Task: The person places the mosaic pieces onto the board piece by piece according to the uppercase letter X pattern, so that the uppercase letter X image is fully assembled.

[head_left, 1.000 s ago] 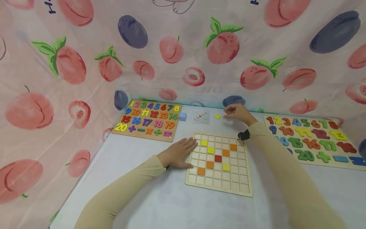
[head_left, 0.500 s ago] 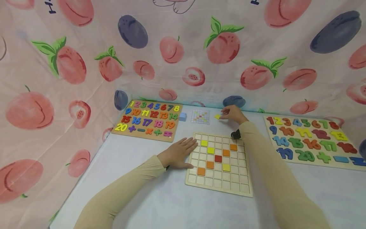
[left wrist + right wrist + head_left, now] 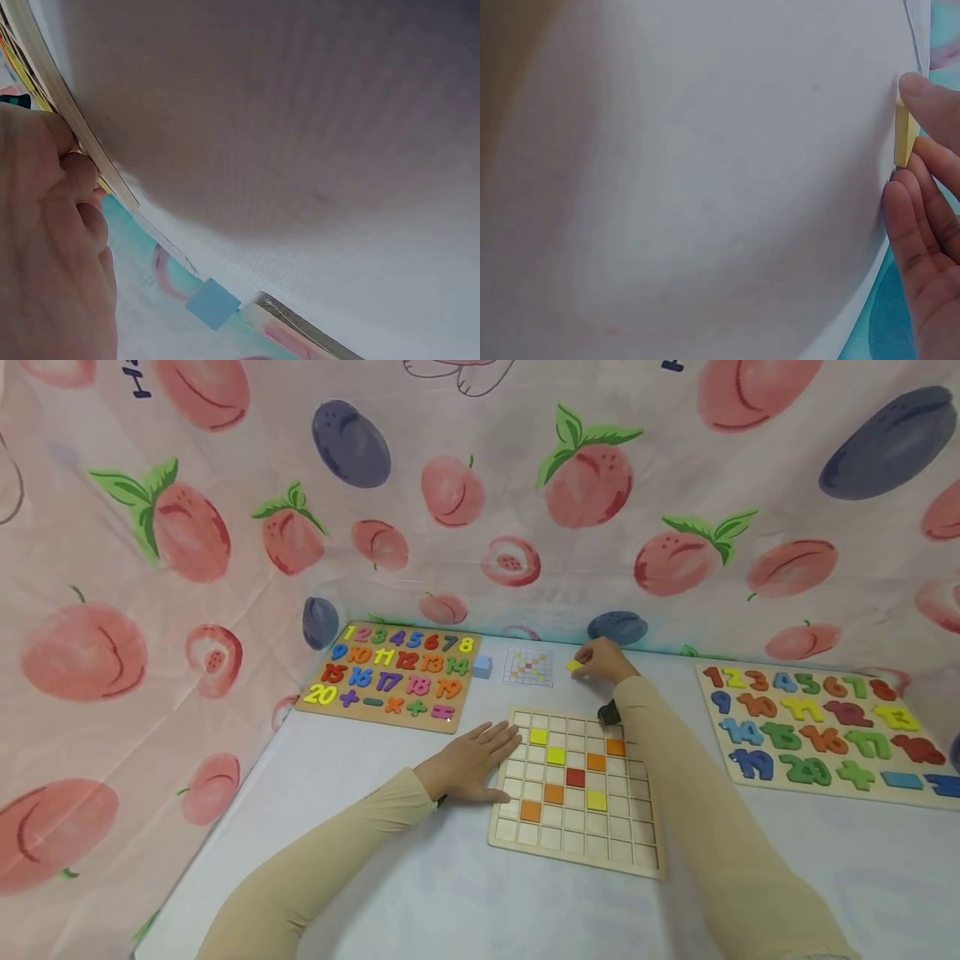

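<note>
My left hand (image 3: 468, 764) lies on the left edge of a wooden grid board (image 3: 566, 845), its fingers straight. The left wrist view shows its fingers against the board's side (image 3: 82, 131). Several yellow and orange tiles and one red tile (image 3: 575, 777) form crossing diagonals in the grid. Beyond the board, my right hand (image 3: 602, 662) holds a loose yellow tile (image 3: 573, 666) at the table surface. From the right wrist, that tile (image 3: 903, 135) stands out between thumb and fingers. My right forearm partly covers the board's right side.
A printed grid card (image 3: 528, 667) lies behind the board, with a small blue block (image 3: 482, 666) left of it. Number puzzle boards flank the grid: one at back left (image 3: 390, 672), one at right (image 3: 825, 735). A fruit-patterned cloth (image 3: 465, 560) hangs behind.
My right hand has moved left to the loose yellow tile and now pinches it. My left hand stays on the board's edge.
</note>
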`<state>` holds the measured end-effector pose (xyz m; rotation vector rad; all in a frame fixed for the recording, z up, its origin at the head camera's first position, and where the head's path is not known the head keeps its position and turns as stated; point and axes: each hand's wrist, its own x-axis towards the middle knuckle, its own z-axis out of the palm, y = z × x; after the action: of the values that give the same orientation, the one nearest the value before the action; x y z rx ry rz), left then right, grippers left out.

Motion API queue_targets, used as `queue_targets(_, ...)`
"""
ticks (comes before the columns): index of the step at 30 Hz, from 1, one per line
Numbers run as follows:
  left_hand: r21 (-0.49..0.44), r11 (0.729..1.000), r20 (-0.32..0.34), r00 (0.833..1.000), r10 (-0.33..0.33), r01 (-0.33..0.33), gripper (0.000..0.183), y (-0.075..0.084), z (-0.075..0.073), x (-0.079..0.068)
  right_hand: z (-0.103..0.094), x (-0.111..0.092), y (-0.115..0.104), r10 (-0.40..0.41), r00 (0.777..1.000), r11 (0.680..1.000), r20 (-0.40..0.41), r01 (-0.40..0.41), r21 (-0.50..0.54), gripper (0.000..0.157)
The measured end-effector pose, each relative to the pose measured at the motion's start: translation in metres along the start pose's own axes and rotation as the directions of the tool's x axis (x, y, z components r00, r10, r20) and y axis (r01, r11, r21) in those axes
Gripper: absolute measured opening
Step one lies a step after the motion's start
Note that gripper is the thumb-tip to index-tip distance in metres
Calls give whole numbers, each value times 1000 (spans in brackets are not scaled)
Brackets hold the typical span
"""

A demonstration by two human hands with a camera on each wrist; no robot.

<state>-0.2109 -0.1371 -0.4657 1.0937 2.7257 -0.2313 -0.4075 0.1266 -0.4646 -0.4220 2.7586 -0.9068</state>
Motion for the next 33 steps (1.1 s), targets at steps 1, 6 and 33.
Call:
queue_targets(1,10,1000,6,1000,-3,3,93,0,-1,0,0,0,-1,1,1000,1000,-2,-1,3,36)
queue_targets(6,29,999,30,999,-17,16,93,2,-3,1,-1,-3,-3,-13,1000,1000,1,13,11,32)
queue_targets(33,9,1000,15,1000,-9,9,92,4,-7,-1,-6,-9,10,-64,984,994,166,47,102,31)
